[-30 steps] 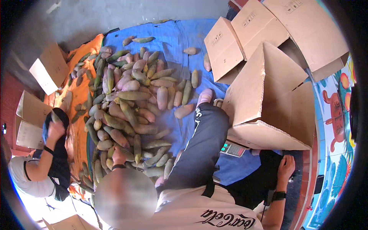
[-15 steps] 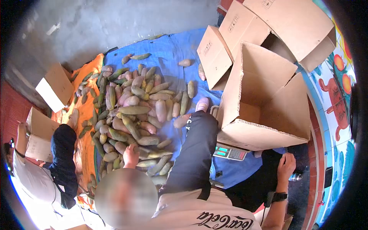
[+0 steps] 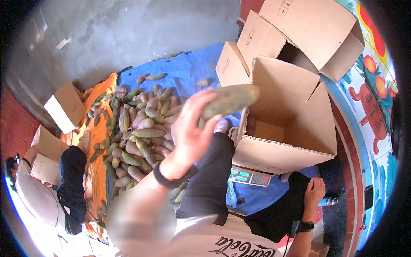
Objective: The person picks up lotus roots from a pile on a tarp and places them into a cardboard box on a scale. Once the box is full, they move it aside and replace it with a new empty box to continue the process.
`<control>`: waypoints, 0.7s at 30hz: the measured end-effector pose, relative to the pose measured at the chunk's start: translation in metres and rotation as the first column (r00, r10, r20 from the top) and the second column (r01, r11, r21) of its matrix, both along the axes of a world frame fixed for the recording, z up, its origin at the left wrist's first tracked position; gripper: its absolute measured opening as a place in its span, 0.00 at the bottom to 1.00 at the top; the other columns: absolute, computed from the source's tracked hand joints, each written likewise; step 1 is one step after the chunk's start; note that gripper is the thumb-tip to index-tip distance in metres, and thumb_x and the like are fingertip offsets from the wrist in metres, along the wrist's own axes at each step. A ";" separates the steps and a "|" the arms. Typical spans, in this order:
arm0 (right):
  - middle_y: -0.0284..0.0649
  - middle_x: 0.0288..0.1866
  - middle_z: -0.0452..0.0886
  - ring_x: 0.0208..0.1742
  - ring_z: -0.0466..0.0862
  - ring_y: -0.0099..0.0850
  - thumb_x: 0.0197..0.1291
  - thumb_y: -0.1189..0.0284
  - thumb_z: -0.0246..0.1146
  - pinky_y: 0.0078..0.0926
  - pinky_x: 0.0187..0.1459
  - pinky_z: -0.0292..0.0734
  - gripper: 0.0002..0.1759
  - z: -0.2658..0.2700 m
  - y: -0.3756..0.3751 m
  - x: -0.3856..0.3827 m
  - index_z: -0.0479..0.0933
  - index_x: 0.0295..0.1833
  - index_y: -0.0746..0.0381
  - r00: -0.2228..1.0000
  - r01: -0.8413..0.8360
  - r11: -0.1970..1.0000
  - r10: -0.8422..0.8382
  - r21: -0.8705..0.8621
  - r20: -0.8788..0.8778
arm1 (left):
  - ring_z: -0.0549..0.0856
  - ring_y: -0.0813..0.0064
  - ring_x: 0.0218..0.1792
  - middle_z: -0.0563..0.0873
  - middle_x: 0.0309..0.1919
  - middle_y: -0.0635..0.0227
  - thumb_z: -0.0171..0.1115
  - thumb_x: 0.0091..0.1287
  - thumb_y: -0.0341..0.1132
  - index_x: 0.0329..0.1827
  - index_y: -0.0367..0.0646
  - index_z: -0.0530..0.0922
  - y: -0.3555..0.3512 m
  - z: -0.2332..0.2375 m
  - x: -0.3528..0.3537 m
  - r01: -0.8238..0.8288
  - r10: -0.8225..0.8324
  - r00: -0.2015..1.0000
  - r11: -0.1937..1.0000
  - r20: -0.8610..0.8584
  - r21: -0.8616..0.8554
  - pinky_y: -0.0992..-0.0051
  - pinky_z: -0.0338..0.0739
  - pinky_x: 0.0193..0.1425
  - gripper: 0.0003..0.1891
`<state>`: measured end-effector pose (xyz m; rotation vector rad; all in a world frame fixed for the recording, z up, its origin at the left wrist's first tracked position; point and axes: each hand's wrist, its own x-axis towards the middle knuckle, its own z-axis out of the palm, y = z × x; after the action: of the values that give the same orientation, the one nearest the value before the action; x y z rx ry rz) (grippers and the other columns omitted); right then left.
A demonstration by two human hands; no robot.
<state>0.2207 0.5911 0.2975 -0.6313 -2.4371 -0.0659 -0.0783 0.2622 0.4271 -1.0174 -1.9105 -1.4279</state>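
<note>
My left hand [image 3: 192, 128] is raised above my left leg and grips a long, thick greenish-brown vegetable [image 3: 231, 100]. The vegetable's far end reaches over the left rim of an open cardboard box [image 3: 282, 152], which stands on a digital scale [image 3: 250, 177]. Below and left of that hand lies a large pile of long green, yellowish and pinkish vegetables [image 3: 141, 132], partly hidden by my forearm. My right hand [image 3: 314, 192], with a watch on its wrist, rests on my right knee, its fingers curled with nothing in them.
More cardboard boxes [image 3: 295, 25] stand beyond the open one. A blue tarp [image 3: 188, 64] and an orange sheet [image 3: 112, 90] cover the floor. At the left, another person [image 3: 34, 201] sits beside cardboard boxes [image 3: 64, 107]. A painted tile wall [image 3: 372, 107] borders the right.
My left hand has risen from the near part of the pile and swung right towards the open box, now with a vegetable in it. My right hand stays on the knee.
</note>
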 end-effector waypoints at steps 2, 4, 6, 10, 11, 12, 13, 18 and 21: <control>0.46 0.35 0.77 0.37 0.77 0.47 0.58 0.77 0.59 0.42 0.38 0.72 0.02 0.001 -0.001 0.002 0.74 0.35 0.65 1.000 0.001 1.000 -0.001 -0.030 -0.002 | 0.78 0.61 0.59 0.80 0.56 0.57 0.65 0.53 0.19 0.55 0.39 0.76 0.025 0.006 0.006 0.125 -0.125 0.992 0.992 0.009 -0.022 0.67 0.70 0.64 0.23; 0.46 0.35 0.77 0.37 0.77 0.48 0.58 0.77 0.59 0.42 0.38 0.72 0.02 0.005 -0.006 0.003 0.74 0.35 0.65 1.000 0.003 0.999 -0.003 -0.035 -0.008 | 0.80 0.59 0.57 0.80 0.55 0.56 0.66 0.53 0.20 0.55 0.41 0.76 0.048 -0.001 0.008 0.249 -0.247 0.968 0.968 0.043 -0.032 0.67 0.73 0.62 0.24; 0.46 0.35 0.77 0.37 0.77 0.48 0.58 0.77 0.58 0.42 0.38 0.72 0.02 0.007 -0.005 0.004 0.74 0.35 0.65 1.000 0.006 0.999 -0.007 -0.039 -0.016 | 0.81 0.58 0.55 0.81 0.54 0.57 0.67 0.53 0.21 0.55 0.43 0.76 0.066 -0.011 0.011 0.307 -0.302 0.951 0.947 0.066 -0.089 0.67 0.75 0.60 0.24; 0.47 0.34 0.77 0.36 0.77 0.48 0.58 0.77 0.58 0.42 0.38 0.71 0.03 0.004 -0.003 0.007 0.74 0.35 0.65 0.999 0.004 0.999 -0.006 -0.051 -0.036 | 0.82 0.57 0.47 0.83 0.45 0.58 0.65 0.53 0.22 0.48 0.42 0.79 0.084 -0.028 0.012 0.267 -0.295 0.953 0.927 -0.069 -0.265 0.65 0.76 0.53 0.18; 0.47 0.34 0.76 0.36 0.76 0.48 0.58 0.77 0.58 0.42 0.38 0.71 0.03 0.002 -0.003 0.008 0.74 0.36 0.66 0.999 -0.002 0.999 0.000 -0.048 -0.049 | 0.82 0.57 0.47 0.83 0.45 0.58 0.65 0.53 0.22 0.48 0.42 0.79 0.085 -0.030 0.009 0.269 -0.296 0.953 0.925 -0.067 -0.268 0.65 0.76 0.53 0.18; 0.47 0.34 0.76 0.36 0.76 0.48 0.58 0.77 0.58 0.42 0.38 0.71 0.03 0.001 -0.002 0.008 0.74 0.36 0.66 0.999 -0.001 0.999 -0.001 -0.053 -0.048 | 0.82 0.57 0.44 0.83 0.42 0.59 0.63 0.54 0.21 0.46 0.42 0.80 0.085 -0.031 0.006 0.254 -0.296 0.951 0.913 -0.088 -0.321 0.65 0.75 0.52 0.16; 0.47 0.34 0.76 0.36 0.76 0.48 0.58 0.77 0.58 0.43 0.38 0.71 0.03 0.002 -0.002 0.008 0.75 0.36 0.66 0.999 -0.001 0.998 -0.002 -0.055 -0.051 | 0.82 0.58 0.42 0.83 0.40 0.60 0.62 0.54 0.21 0.44 0.42 0.80 0.085 -0.032 0.004 0.237 -0.296 0.949 0.897 -0.108 -0.372 0.64 0.74 0.50 0.14; 0.48 0.35 0.76 0.36 0.76 0.49 0.58 0.77 0.58 0.43 0.37 0.71 0.04 0.006 -0.004 0.006 0.75 0.37 0.66 0.999 0.002 0.999 -0.003 -0.049 -0.035 | 0.81 0.58 0.44 0.83 0.38 0.59 0.61 0.53 0.22 0.43 0.40 0.79 0.086 -0.037 0.006 0.220 -0.283 0.952 0.901 -0.120 -0.375 0.63 0.72 0.52 0.13; 0.48 0.35 0.76 0.36 0.76 0.49 0.59 0.77 0.58 0.43 0.37 0.71 0.03 0.005 -0.005 0.006 0.75 0.36 0.66 1.000 0.004 0.998 -0.005 -0.059 -0.018 | 0.78 0.57 0.52 0.81 0.45 0.57 0.62 0.55 0.24 0.46 0.39 0.78 0.087 -0.035 0.009 0.200 -0.266 0.952 0.915 -0.151 -0.352 0.61 0.71 0.58 0.14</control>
<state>0.2265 0.5863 0.3023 -0.6606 -2.4278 0.0101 -0.0692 0.3495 0.3922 -1.5331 -1.9724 -1.0919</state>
